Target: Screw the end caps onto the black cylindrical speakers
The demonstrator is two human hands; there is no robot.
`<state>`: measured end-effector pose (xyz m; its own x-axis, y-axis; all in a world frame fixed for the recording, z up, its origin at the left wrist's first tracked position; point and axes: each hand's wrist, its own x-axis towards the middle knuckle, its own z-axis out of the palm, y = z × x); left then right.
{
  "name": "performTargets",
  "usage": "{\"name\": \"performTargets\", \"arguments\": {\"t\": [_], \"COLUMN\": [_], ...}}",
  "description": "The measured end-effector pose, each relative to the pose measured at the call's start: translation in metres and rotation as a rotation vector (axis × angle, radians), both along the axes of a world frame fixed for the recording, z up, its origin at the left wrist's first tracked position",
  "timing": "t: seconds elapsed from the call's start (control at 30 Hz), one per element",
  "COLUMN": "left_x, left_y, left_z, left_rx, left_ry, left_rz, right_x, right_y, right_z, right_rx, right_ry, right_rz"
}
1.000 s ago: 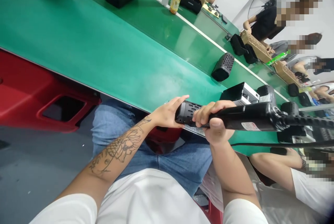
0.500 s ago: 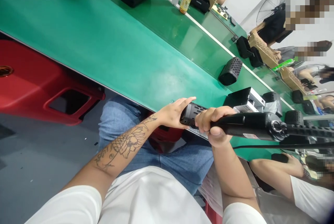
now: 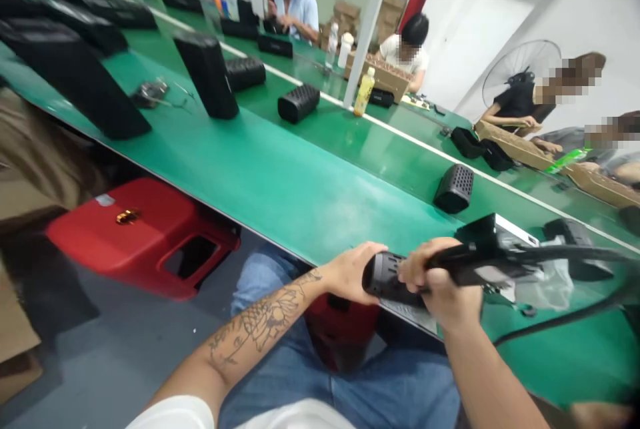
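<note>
My left hand point(image 3: 350, 273) is closed around the end of a black perforated speaker housing point(image 3: 383, 272), which lies at the near edge of the green bench. My right hand point(image 3: 453, 292) grips a black electric screwdriver point(image 3: 463, 261), held lengthwise with its cord running off to the right. The right fingers sit against the far end of the housing. They hide the screwdriver's tip, so I cannot tell whether it touches a screw. Just beyond the right hand are a black and white box point(image 3: 493, 235) and a clear plastic bag point(image 3: 550, 279).
More black speakers stand along the green bench point(image 3: 300, 182), one speaker point(image 3: 455, 189) just ahead and a tall one point(image 3: 207, 75) at left. A yellow drink bottle point(image 3: 365, 92) stands beside a post. A red stool point(image 3: 145, 235) is at left. Several co-workers sit across the bench.
My view has swung up and left, so more of the bench's left side and the co-workers show. Both hands keep their hold on the speaker housing and screwdriver.
</note>
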<state>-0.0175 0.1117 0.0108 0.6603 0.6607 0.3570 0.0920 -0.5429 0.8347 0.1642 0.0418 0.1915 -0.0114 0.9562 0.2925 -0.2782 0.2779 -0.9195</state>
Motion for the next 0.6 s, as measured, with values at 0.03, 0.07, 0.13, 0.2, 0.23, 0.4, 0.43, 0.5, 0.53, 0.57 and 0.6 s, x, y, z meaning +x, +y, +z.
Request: {"name": "performTargets", "arguments": {"t": [0.03,0.07,0.13,0.2,0.23,0.4,0.43,0.5,0.53,0.57,0.6], "left_x": [-0.007,-0.015,-0.034,-0.05,-0.055,-0.019,-0.003,0.03,0.046,0.06,0.074], "left_y": [0.003,0.007,0.02,0.045,0.062,0.177,0.2,0.242,0.259,0.275,0.288], "left_z": [0.001,0.003,0.01,0.022,0.03,0.075,0.081,0.087,0.087,0.086,0.082], "left_rx": [-0.015,-0.034,-0.08,-0.149,-0.205,-0.394,-0.387,-0.384,-0.386,-0.389,-0.392], "left_ry": [-0.004,-0.008,-0.009,-0.021,-0.057,-0.282,-0.282,-0.273,-0.264,-0.255,-0.244], "left_rz": [-0.012,-0.008,0.064,0.201,0.299,0.797,0.848,0.954,0.999,1.032,1.052], "right_x": [0.004,0.008,0.016,0.019,0.018,-0.003,-0.006,-0.01,-0.01,-0.009,-0.008], "right_y": [0.001,0.002,0.004,0.008,0.013,0.065,0.078,0.101,0.11,0.118,0.124], "right_z": [0.009,0.018,0.028,0.027,0.022,-0.027,-0.039,-0.065,-0.077,-0.09,-0.103], "right_rx": [0.059,0.096,0.099,0.026,-0.014,-0.209,-0.262,-0.373,-0.422,-0.459,-0.484], "right_ry": [0.047,0.097,0.177,0.225,0.251,0.334,0.353,0.404,0.43,0.45,0.461], "right_rz": [0.015,0.053,0.18,0.28,0.303,0.321,0.328,0.34,0.337,0.327,0.31]}}
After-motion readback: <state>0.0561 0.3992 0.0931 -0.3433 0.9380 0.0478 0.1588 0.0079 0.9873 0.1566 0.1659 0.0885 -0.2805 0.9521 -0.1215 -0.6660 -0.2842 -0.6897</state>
